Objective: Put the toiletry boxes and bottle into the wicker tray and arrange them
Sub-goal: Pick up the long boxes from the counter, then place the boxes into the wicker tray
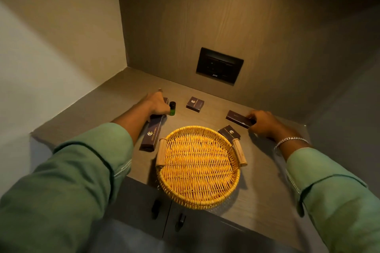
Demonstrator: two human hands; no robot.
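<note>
A round wicker tray (198,201) with two wooden handles sits empty at the counter's front. My left hand (157,103) rests on the far end of a long dark box (151,134) left of the tray, its fingers touching a small green bottle with a black cap (172,108). My right hand (265,122) grips a flat dark box (238,118) at the right. A small square box (195,104) lies farther back, and another box (229,132) lies against the tray's right rim.
The wood-grain counter (257,201) sits in a niche with walls at the left, back and right. A black socket plate (219,65) is on the back wall. Cabinet doors with dark knobs (156,208) are below the front edge.
</note>
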